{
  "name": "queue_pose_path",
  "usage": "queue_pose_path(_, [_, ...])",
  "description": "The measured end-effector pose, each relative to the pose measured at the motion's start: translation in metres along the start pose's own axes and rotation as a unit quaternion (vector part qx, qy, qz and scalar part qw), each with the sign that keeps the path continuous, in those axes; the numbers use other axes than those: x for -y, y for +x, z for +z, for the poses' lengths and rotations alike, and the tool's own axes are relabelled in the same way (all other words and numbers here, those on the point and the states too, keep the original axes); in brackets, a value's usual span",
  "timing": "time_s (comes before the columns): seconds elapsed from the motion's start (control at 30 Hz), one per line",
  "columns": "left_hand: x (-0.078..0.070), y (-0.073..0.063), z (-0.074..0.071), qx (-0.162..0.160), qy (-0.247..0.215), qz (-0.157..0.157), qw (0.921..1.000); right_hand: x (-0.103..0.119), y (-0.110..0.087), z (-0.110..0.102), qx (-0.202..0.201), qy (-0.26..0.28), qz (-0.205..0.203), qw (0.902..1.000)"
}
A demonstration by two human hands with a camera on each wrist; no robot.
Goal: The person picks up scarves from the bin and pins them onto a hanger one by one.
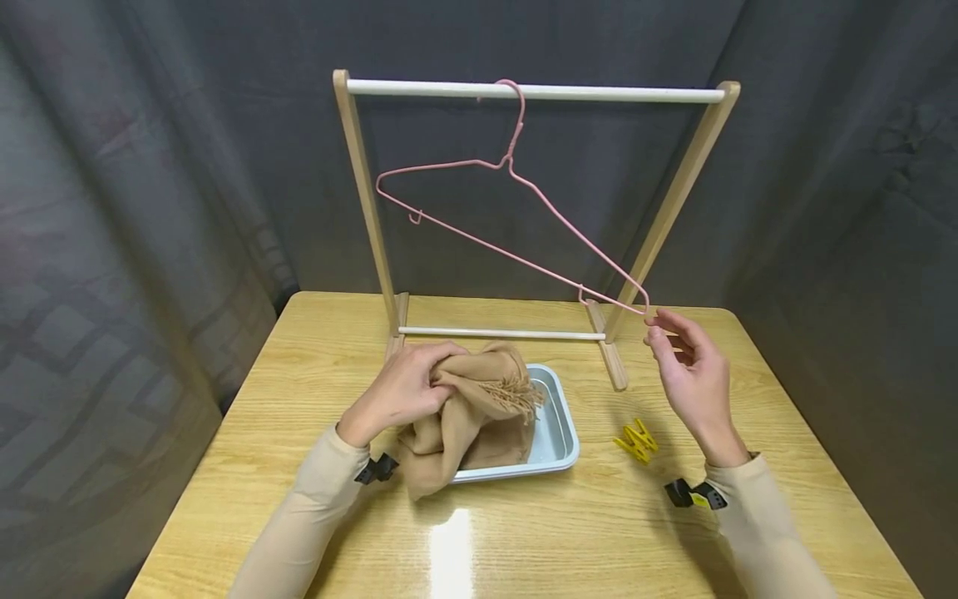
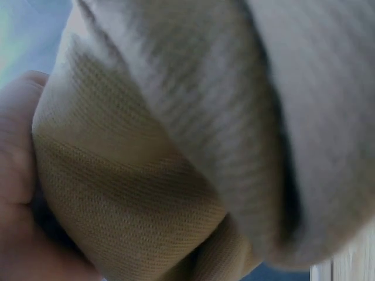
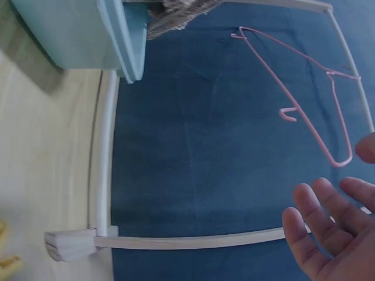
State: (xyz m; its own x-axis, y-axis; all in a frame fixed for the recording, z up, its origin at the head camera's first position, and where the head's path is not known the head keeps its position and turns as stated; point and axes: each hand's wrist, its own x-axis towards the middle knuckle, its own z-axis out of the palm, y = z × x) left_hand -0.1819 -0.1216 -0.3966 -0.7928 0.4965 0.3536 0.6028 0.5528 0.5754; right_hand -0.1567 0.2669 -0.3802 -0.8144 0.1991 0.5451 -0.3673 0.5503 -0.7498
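My left hand (image 1: pixel 407 383) grips a bunched tan scarf (image 1: pixel 479 391) with a fringed end, over a light blue basin (image 1: pixel 557 424). Cloth folds fill most of the left wrist view, where the scarf (image 2: pixel 135 175) bulges beside my thumb and fingers. A pink wire hanger (image 1: pixel 554 208) hangs tilted from the white rail, its right end low. By that low corner is my right hand (image 1: pixel 692 374), thumb and fingers parted. In the right wrist view, a gap shows between the hanger (image 3: pixel 304 117) and the loosely bent fingers (image 3: pixel 331 205).
The wooden rack (image 1: pixel 677 191) with its white top rail (image 1: pixel 621 93) stands at the back of the table (image 1: pixel 359 532). Yellow clothespins (image 1: pixel 636 441) lie right of the basin. Grey curtains (image 1: pixel 846 208) surround the table at the back and sides.
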Motion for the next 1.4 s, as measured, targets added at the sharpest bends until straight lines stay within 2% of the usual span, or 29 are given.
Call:
queue_pose_path(0.23, [-0.002,-0.001,0.000,0.002,0.006,-0.009,0.9999,0.008,0.014,-0.003,-0.002,-0.014,-0.012,0.9998])
queue_pose_path(0.57, [0.000,0.000,0.003,0.014,0.005,-0.012,0.9998,0.023,0.040,-0.002,0.017,-0.028,-0.031,0.9990])
queue_pose_path(0.93, [-0.001,-0.003,0.005,0.014,-0.009,-0.015,0.9998,0.032,0.061,0.016,0.042,-0.057,-0.046,0.9964])
queue_pose_path(1.13, [0.003,-0.003,0.008,0.013,-0.003,-0.011,0.9999,0.037,0.068,0.025,0.059,-0.050,-0.038,0.9963])
queue_pose_path(1.4, [0.003,-0.004,0.008,0.011,-0.006,-0.009,0.9999,0.041,0.074,0.033,0.083,-0.046,-0.055,0.9940])
